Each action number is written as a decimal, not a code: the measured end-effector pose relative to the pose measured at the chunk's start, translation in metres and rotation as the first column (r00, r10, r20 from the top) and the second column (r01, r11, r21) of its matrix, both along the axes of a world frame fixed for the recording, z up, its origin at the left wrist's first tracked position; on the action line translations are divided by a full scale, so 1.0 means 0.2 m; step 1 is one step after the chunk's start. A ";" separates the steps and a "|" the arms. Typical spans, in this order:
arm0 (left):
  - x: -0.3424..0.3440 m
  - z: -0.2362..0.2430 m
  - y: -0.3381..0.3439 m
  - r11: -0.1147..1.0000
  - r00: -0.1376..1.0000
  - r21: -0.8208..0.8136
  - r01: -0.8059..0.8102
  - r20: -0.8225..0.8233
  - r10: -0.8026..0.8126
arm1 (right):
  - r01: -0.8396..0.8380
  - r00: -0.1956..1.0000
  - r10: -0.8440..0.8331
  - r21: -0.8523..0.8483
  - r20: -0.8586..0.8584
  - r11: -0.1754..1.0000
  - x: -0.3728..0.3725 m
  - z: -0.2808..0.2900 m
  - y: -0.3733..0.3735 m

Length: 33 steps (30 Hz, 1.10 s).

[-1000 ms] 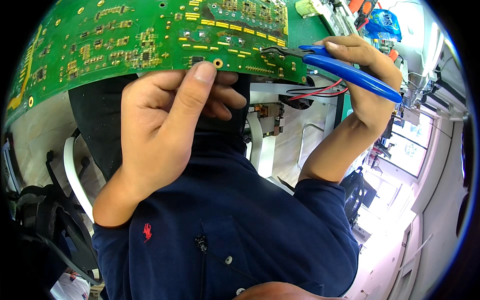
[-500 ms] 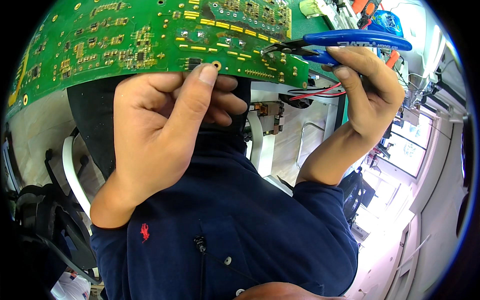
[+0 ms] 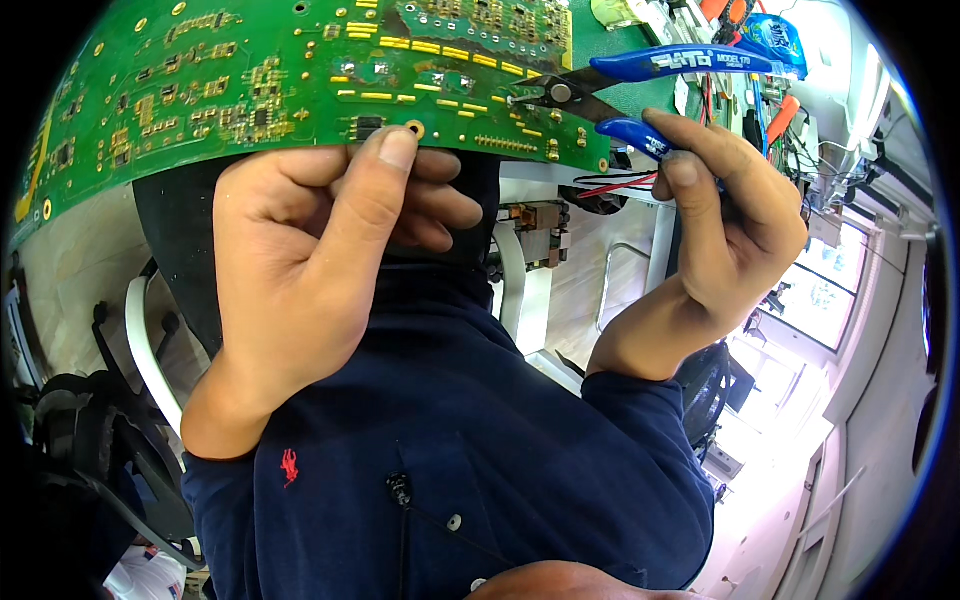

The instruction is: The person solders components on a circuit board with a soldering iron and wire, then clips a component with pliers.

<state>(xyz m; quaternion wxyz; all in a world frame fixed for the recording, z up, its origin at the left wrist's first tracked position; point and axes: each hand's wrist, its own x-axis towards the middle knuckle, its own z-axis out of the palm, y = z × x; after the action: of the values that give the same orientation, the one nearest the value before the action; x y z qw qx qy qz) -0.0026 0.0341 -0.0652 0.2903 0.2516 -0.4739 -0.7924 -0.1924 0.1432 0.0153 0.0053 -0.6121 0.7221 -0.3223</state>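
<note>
A large green circuit board (image 3: 215,115) spans the top of the view, with gold pads, small chips and a brownish stained area near its right part. My left hand (image 3: 300,250) pinches the board's near edge, thumb on top beside a ringed hole, fingers curled underneath. In my right hand (image 3: 735,195) is a pair of flush cutters (image 3: 690,62) with blue handles, which are spread apart. The cutters' dark jaws point left, their tips at a small component or pin on the board's right part. Whether the tips touch it I cannot tell.
Under the board's right end lies a green mat (image 3: 600,45). Beyond it are a blue packet (image 3: 770,40), orange-handled tools (image 3: 783,118) and loose wires. Red and black leads (image 3: 620,184) hang by the bench edge. A white chair armrest (image 3: 150,345) curves at the left.
The cutters' handles have spread wider and the jaws have turned flatter to view. My left hand and the board have shifted slightly left.
</note>
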 end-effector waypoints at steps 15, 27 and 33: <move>0.00 0.01 0.00 1.000 0.999 0.019 -0.006 0.038 0.005 | -0.152 0.985 0.145 -0.076 -0.091 0.985 -0.05 -0.06 0.01; 0.00 0.01 0.00 1.000 0.999 0.018 -0.016 0.031 0.015 | -0.323 0.946 0.322 -0.047 -0.033 0.945 -0.16 -0.07 -0.02; 0.00 0.02 0.00 1.000 0.999 -0.012 -0.004 0.047 0.004 | -0.270 0.961 0.273 -0.071 0.042 0.960 -0.19 -0.11 -0.04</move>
<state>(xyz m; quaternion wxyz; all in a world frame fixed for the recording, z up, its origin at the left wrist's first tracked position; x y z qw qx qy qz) -0.0031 0.0336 -0.0610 0.2822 0.2691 -0.4848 -0.7829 -0.2303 0.1354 -0.0061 0.0482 -0.6968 0.6200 -0.3574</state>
